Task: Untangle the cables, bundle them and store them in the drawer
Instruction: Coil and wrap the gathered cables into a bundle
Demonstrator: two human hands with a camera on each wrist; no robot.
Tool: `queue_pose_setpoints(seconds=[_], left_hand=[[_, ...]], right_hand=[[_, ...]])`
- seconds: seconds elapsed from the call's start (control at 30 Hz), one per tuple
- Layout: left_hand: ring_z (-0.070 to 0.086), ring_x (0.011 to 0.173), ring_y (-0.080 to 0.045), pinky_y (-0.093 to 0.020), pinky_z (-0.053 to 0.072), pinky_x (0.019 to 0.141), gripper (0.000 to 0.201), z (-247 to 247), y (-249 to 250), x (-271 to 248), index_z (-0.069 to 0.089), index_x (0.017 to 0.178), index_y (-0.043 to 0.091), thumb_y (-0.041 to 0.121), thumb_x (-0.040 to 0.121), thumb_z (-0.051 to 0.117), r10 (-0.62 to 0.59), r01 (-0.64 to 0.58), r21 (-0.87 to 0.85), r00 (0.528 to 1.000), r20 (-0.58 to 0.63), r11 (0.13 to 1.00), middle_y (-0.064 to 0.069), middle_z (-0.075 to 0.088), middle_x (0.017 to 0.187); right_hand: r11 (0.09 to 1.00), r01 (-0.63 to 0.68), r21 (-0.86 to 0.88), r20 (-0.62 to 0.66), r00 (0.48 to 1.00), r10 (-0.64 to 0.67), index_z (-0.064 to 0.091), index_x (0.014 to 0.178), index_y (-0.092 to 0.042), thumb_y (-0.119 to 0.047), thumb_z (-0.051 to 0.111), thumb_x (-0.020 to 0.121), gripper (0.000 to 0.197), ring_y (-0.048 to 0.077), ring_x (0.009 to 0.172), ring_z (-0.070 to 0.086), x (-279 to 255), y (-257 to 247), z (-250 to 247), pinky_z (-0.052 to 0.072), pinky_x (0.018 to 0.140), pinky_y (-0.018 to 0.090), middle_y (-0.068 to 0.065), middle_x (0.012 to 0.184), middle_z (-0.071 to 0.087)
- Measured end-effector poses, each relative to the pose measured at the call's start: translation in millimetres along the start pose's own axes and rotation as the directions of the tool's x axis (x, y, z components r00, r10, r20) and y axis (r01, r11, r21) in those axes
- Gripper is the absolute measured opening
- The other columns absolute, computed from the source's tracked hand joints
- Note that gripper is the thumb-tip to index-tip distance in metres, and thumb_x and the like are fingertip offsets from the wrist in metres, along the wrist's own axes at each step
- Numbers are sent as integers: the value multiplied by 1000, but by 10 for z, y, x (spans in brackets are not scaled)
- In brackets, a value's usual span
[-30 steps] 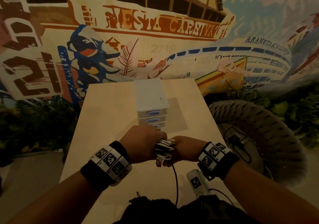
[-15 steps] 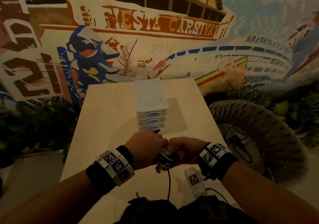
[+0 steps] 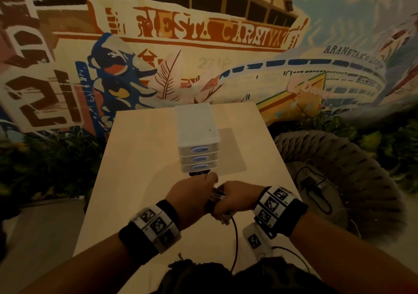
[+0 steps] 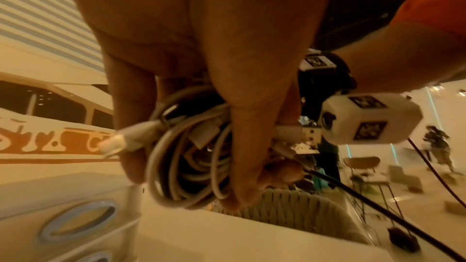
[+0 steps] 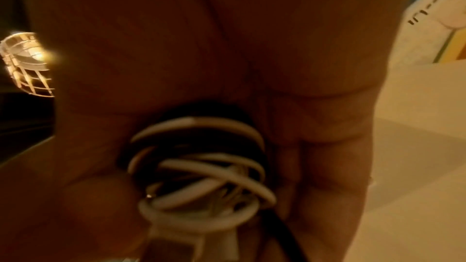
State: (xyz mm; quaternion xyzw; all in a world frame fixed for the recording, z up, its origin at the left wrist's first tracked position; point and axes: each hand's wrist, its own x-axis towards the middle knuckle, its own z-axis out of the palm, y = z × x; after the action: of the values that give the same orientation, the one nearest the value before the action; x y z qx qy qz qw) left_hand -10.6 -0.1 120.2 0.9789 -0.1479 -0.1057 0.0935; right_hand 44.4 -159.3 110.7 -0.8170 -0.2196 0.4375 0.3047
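Two hands meet over the middle of the worktop [image 3: 140,157], knuckles nearly touching, just in front of the drawer unit [image 3: 198,139]. The left hand [image 3: 192,197] has its grip clenched around a coiled bundle of white cables [image 4: 186,158], fingers and thumb wrapped over the loops; a white connector end [image 4: 113,142] sticks out of the coil past the fingers. The right hand [image 3: 235,201] also grips the same bundle from the other side, its fingers curled over the loops. A black cable [image 3: 235,239] trails from the bundle down toward the near edge of the worktop. The drawer unit is white, with three drawers showing blue oval handles, all pushed in; it stands toward the far edge. A painted mural [image 3: 203,33] fills the wall behind.
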Motion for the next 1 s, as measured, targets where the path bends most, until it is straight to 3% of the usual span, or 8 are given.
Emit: queue_pose_setpoints(seconds=[0.1,0.23,0.33,0.47,0.63,0.73,0.87,1.0], left_hand=[[61,121,-13,-32,53,96,96,-147,-196,-58,23,154,36,59,78,77,78,-89,-114,992,-95,989,10,55,142],[57,112,3,-31,55,93,100,-190,-453,-134,28,147,53,77,63,76,-3,-60,-475,991,-131,878,25,56,133],[60,115,-3,-38,57,92,87,-80,-491,-170,46,136,54,80,58,77,-2,-8,-755,1000,-13,655,23,61,128],[62,107,8,-14,50,92,37,-180,-227,-181,65,104,66,64,70,78,197,-53,-825,978,72,562,34,67,112],[66,117,-30,-36,55,97,59,-237,-229,-180,67,125,23,37,72,86,196,-144,-940,977,-85,308,-15,68,126],[65,115,-41,-52,55,97,63,-206,-222,-192,60,134,27,27,77,85,226,-144,-956,970,-86,255,-24,63,131],[61,122,-36,-46,55,98,75,-253,-185,-177,52,140,48,13,80,81,292,-159,-960,952,-87,232,0,59,143],[58,129,-17,-32,51,101,71,-300,-175,-218,55,136,50,31,74,84,290,-193,-948,950,-116,252,13,55,145]], right_hand=[[958,30,284,21,999,-38,69,72,-11,-7,73,75,6,18,68,69,-52,95,-38,60,76,34,3,68,70],[819,179,546,-65,983,-171,67,78,-6,-1,66,69,11,17,62,64,-88,157,-21,54,63,28,3,66,66],[692,293,660,-92,945,-313,62,103,3,2,68,69,34,17,69,63,-107,119,14,53,65,29,6,81,66],[609,390,691,-98,884,-456,57,120,5,-7,71,69,54,29,87,62,-65,-8,110,54,74,33,23,105,61],[582,419,697,-71,848,-526,67,121,-22,6,61,78,52,19,86,66,-122,-114,64,55,76,32,10,104,68],[607,392,692,14,833,-554,61,121,-17,18,46,77,58,11,81,69,-164,-140,-3,56,75,28,-5,97,74],[621,364,695,-6,866,-501,40,137,12,1,63,69,72,18,78,69,-138,-184,15,58,73,34,24,106,65],[642,358,678,-9,877,-480,37,141,9,-6,68,66,83,24,79,69,-144,-175,25,58,73,39,31,104,62]])
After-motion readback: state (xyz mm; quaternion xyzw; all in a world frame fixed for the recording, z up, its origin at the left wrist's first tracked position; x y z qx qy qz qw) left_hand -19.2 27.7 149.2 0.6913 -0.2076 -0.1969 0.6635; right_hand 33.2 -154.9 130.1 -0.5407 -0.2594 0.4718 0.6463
